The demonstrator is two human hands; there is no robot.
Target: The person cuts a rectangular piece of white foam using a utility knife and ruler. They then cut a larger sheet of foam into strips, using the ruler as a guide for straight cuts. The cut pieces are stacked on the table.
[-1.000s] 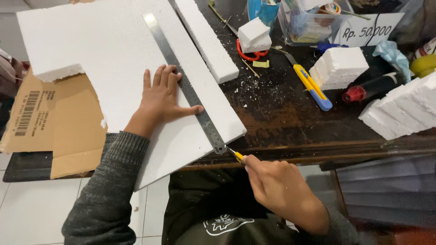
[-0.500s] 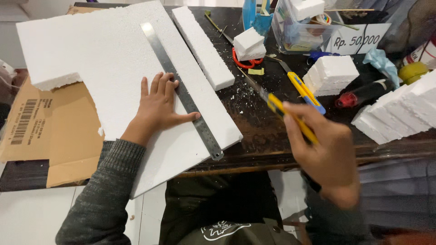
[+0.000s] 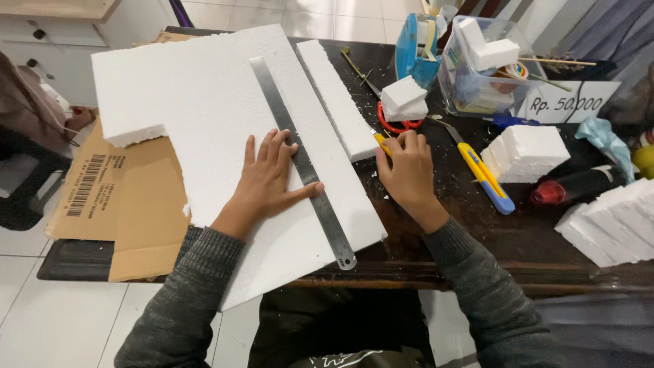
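Pressing flat with fingers spread, the left hand (image 3: 269,180) pinned the steel ruler (image 3: 302,163) on the foam sheet (image 3: 204,116) overhanging the worktop (image 3: 443,245). The right hand (image 3: 409,174) was closed around a yellow cutter (image 3: 381,144) beside the cut foam strip (image 3: 337,99). If the ruler slid, the blade could wander toward the pinning fingers.

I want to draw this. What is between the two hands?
In the head view, the metal ruler and a strip of white foam board lie between the left hand and right hand.
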